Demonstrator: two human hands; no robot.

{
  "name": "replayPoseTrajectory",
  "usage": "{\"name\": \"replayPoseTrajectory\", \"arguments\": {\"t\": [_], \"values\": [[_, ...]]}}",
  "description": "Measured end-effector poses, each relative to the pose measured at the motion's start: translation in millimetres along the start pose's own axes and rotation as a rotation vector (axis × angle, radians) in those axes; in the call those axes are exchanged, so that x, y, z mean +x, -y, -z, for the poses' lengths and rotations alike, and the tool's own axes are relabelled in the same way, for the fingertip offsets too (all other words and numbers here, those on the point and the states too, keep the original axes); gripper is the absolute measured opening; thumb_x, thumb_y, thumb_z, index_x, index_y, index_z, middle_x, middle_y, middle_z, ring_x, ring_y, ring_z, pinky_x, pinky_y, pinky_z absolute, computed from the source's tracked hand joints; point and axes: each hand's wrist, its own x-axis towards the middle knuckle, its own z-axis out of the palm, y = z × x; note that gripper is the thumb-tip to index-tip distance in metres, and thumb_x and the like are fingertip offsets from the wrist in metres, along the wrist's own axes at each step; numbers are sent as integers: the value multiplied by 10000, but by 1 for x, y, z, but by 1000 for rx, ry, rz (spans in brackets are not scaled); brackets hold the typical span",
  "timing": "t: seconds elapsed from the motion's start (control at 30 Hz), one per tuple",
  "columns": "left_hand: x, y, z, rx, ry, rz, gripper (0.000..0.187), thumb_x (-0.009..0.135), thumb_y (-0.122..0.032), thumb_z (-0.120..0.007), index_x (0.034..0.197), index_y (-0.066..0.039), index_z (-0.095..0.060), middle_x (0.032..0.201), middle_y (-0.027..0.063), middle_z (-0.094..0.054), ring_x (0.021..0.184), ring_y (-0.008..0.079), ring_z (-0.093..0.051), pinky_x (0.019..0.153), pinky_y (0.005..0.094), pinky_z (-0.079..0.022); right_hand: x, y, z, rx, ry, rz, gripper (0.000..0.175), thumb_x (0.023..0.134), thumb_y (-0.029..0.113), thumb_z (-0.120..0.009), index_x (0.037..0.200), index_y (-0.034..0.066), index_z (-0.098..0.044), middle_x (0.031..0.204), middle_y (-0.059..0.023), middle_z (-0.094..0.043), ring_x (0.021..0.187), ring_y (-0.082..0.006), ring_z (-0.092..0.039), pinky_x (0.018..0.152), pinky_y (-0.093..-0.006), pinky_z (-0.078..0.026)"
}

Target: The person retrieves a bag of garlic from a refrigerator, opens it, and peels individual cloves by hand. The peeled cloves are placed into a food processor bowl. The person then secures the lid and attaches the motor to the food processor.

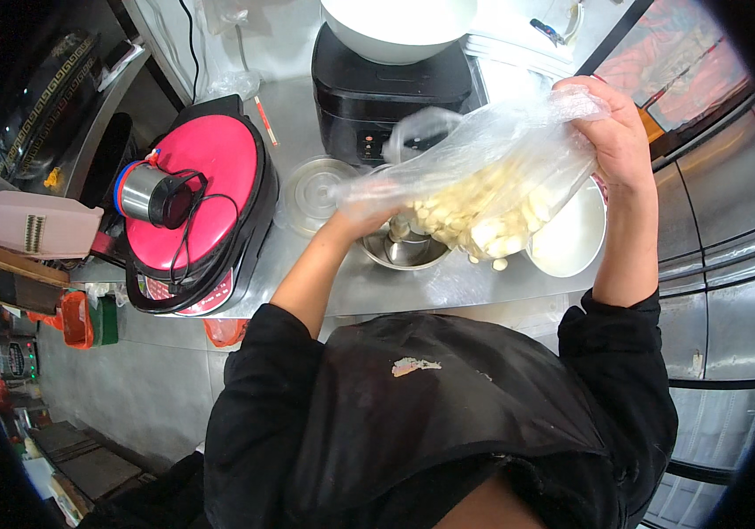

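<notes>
A clear plastic bag (516,139) is stretched between my two hands above the counter. Peeled cloves, apparently garlic (483,215), lie in a heap along its lower side, and a loose clove (499,264) shows just below. My right hand (615,132) grips the bag's raised upper corner. My left hand (374,205) is at the bag's other end, its fingers largely hidden behind the film. Beneath the bag stands a stainless steel bowl (427,266) with a metal utensil (398,231) in it. To its right sits a white bowl (572,238), partly covered by the bag.
A black rice cooker (351,122) stands at the back with a large white bowl (404,49) on its lid. Left of it is a pink electric griddle (218,159) bearing a steel cup (142,195) and a cord. A round clear lid (314,192) lies beside the steel bowl.
</notes>
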Motion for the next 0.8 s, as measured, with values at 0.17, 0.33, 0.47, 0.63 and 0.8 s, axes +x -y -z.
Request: {"name": "replayPoseTrajectory", "arguments": {"t": [0.17, 0.33, 0.47, 0.63, 0.8], "values": [[9, -13, 12, -258, 245, 719, 197, 810, -168, -610, 941, -31, -663, 813, 71, -655, 725, 142, -588, 663, 292, -476, 3, 19, 2, -85, 57, 39, 184, 815, 53, -544, 972, -7, -619, 888, -21, -626, 810, -91, -569, 720, -217, -444], [7, -11, 7, -465, 90, 619, 177, 712, -148, -663, 839, -28, -639, 812, 82, -645, 729, 160, -618, 672, 278, -482, 19, 39, 10, -171, 93, 48, 196, 806, 44, -544, 980, -14, -613, 889, -30, -626, 818, -96, -571, 726, -228, -448], [4, -8, -3, -222, 20, 380, 283, 738, -174, -662, 978, -44, -587, 915, 95, -643, 788, 174, -625, 717, 282, -483, 30, 34, 2, -242, 131, 42, 163, 798, 37, -567, 941, -14, -625, 874, -21, -624, 805, -90, -560, 723, -221, -435], [9, -12, 0, -409, 87, 687, 324, 765, -182, -649, 1043, -37, -567, 881, 127, -654, 806, 230, -640, 722, 324, -492, 36, 39, -11, -412, 122, -6, 219, 742, 20, -537, 946, 4, -616, 862, -10, -609, 813, -89, -556, 722, -224, -430], [14, -21, 6, -325, 75, 568, 326, 751, -130, -659, 1050, -22, -585, 840, 110, -660, 726, 183, -625, 685, 309, -494, 53, 51, -27, -641, 157, -11, 203, 725, 20, -583, 925, 19, -617, 826, -6, -606, 779, -92, -556, 707, -219, -439]]}}
